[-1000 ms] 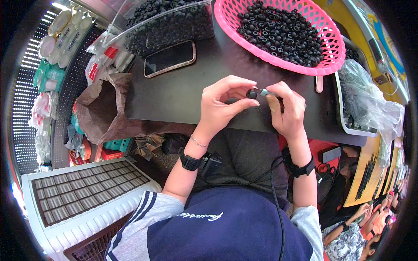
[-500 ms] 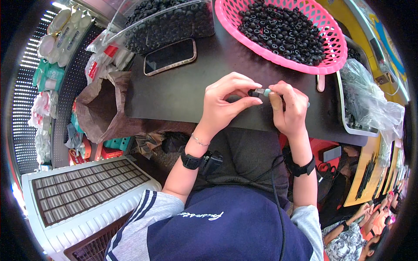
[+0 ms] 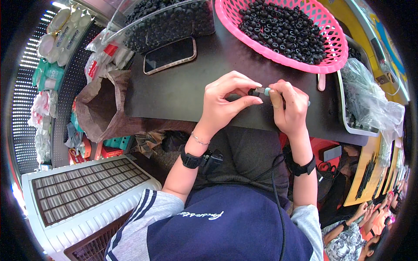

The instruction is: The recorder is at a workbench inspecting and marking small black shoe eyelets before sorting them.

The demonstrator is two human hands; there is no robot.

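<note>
Over the near part of the dark table, my two hands meet in front of me. My left hand is closed, its thumb and fingertips pinching a small black ring-like piece. A small tool with a pale teal handle and a short metal tip is gripped in my right hand. The metal tip points left and reaches the black piece; fingers hide part of the contact. Beyond my hands, a pink plastic basket holds many similar black pieces.
A clear bin of black pieces stands at the far left, with a phone before it. On the right, a tray holds a clear plastic bag. A brown bag gapes beside the table's left edge. Other people sit at lower right.
</note>
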